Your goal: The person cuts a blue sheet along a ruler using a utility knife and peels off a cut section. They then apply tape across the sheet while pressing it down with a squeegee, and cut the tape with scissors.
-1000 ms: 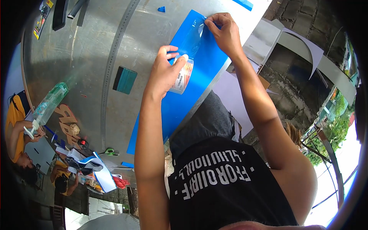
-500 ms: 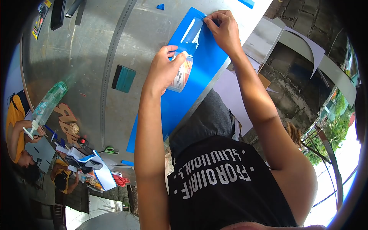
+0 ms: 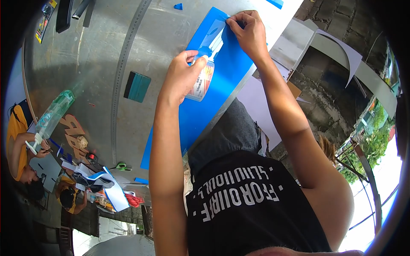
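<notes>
My left hand (image 3: pixel 183 77) is closed around a flat clear plastic bottle (image 3: pixel 200 83) with an orange and white printed label. A blue part shows at its upper end, by my thumb. Below the bottle lies a long blue sheet (image 3: pixel 215 98), set diagonally along the table's edge. My right hand (image 3: pixel 247 32) pinches the sheet near its far end, thumb and index finger together. Between my hands, a shiny, pale strip (image 3: pixel 217 42) shows on the sheet; whether it is glare or a bare patch is unclear.
On the metal table (image 3: pixel 98 55) lie a long steel ruler (image 3: pixel 121 68), a teal squeegee (image 3: pixel 137 87), green-handled scissors (image 3: pixel 122 167) and a small blue scrap (image 3: pixel 178 6). A green spray bottle (image 3: pixel 55 113) is at the left, near another person (image 3: pixel 19 149).
The bottle in my left hand has tilted slightly, and the pale strip on the blue sheet has changed shape. My right hand keeps its pinch in nearly the same place.
</notes>
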{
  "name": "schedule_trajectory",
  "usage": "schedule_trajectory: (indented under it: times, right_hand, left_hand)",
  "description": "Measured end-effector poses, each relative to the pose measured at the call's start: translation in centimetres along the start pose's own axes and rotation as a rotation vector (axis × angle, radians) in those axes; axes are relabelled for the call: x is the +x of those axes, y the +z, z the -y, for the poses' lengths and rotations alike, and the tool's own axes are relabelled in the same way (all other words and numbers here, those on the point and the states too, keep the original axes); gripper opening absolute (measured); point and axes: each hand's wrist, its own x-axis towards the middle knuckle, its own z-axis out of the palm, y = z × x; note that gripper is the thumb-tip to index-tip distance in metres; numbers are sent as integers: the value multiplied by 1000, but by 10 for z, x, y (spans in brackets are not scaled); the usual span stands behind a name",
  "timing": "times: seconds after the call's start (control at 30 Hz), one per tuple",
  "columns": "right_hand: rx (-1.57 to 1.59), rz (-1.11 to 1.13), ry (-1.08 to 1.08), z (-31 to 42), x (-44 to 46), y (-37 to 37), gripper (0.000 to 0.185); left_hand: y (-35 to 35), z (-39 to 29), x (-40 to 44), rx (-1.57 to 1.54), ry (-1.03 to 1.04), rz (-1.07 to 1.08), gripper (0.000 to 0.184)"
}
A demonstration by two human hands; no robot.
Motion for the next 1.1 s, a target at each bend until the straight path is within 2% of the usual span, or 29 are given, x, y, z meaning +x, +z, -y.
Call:
schedule_trajectory:
  times: [1.1]
  right_hand:
    - [17,-54,-27,-2,-2,4,16]
  left_hand:
    - [4,3,4,89,-2,-33,60]
